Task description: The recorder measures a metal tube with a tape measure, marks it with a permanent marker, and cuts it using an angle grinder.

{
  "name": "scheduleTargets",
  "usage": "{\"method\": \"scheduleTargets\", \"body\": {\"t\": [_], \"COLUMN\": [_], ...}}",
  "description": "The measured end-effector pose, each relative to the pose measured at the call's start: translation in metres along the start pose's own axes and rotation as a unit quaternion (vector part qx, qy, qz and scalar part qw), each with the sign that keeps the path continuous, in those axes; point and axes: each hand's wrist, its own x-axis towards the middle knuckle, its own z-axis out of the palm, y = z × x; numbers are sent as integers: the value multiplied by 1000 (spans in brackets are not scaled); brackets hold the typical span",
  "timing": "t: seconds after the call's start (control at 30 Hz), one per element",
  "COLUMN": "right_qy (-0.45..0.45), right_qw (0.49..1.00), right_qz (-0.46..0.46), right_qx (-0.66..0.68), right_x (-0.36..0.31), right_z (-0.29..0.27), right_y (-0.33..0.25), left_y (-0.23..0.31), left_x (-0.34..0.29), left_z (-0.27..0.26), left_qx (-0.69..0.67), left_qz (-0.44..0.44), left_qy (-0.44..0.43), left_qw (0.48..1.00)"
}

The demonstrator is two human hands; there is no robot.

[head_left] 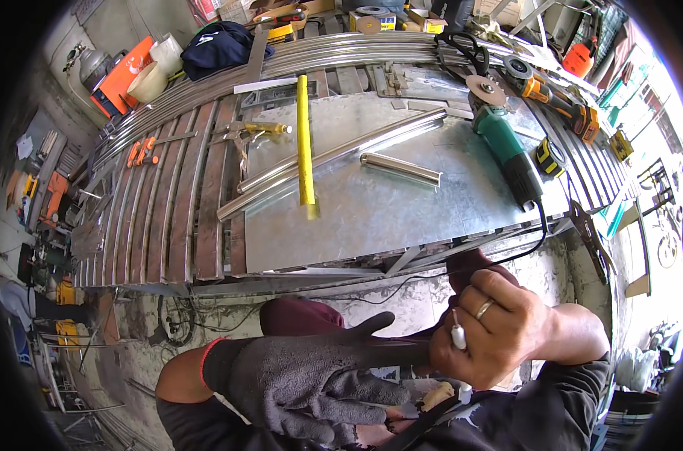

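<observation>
My left hand (pixel 296 383) wears a dark grey knitted work glove with a red-edged cuff, held in front of my chest with its fingers apart. Beside it, my bare right hand (pixel 499 319), with a ring on one finger, is closed round a small white pen-like thing (pixel 459 337) with a thin tip. A dark glove finger stretches to the right fist, which seems to grip its end. Beyond both hands stands the slatted metal workbench (pixel 183 188). On its sheet of metal (pixel 319 244) lie shiny metal tubes (pixel 356 150), a short channel piece (pixel 402 169) and a yellow strip (pixel 305 143).
A teal angle grinder (pixel 507 150) lies at the bench's right, its cord hanging over the front edge. Near it are a tape measure (pixel 551 156) and a cordless grinder (pixel 544 94). Orange-handled tools (pixel 141 153) sit left. Long metal bars (pixel 341 49) line the back.
</observation>
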Motion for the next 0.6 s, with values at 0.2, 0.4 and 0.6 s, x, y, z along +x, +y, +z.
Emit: {"method": "scheduleTargets", "body": {"t": [0.2, 0.4, 0.6], "right_qy": [24, -14, 77], "right_qw": [999, 996, 989], "right_qz": [0, -65, -26], "right_qx": [-33, -56, -125], "right_x": [21, 17, 34], "right_z": [-2, -11, -2], "right_y": [1, 5, 0], "left_y": [-18, 3, -4], "left_x": [-28, -12, -14], "left_z": [6, -23, -17], "left_qx": [188, 452, 552], "left_qz": [-59, 34, -71], "left_qy": [-69, -146, -154], "left_qw": [978, 879, 816]}}
